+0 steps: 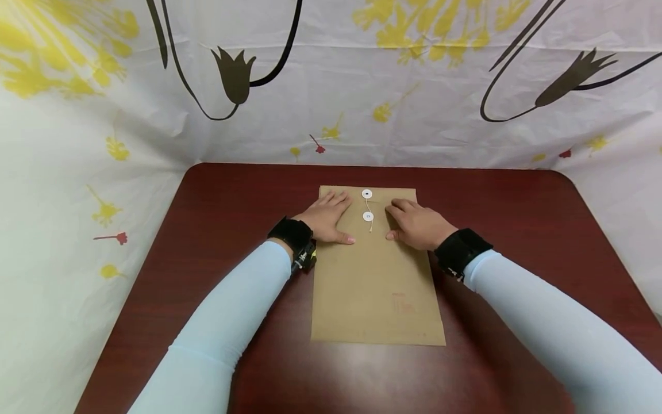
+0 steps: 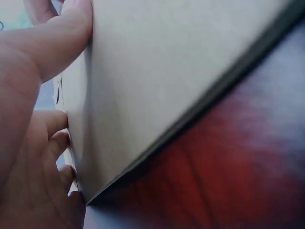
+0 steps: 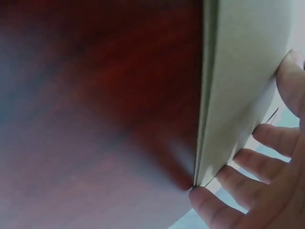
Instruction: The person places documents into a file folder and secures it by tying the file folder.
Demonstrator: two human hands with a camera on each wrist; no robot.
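Note:
A brown kraft-paper document envelope [image 1: 374, 287] lies flat on the table, its flap at the far end. Two white button discs [image 1: 368, 216] with a thin string [image 1: 370, 226] sit along its upper middle. My left hand [image 1: 327, 218] rests spread on the envelope's upper left part, thumb pointing inward. On the upper right part, my right hand [image 1: 418, 224] touches the paper with its fingertips, fingers slightly bent. In the left wrist view the thumb [image 2: 62, 43] lies on the paper. The right wrist view shows the fingers [image 3: 267, 164] along the envelope's face near its edge.
The dark red-brown table [image 1: 238, 201] has rounded far corners. Behind and beside it hangs a white cloth [image 1: 289, 103] printed with yellow flowers and dark stems. Both wrists carry black straps [image 1: 462, 251] over light blue sleeves.

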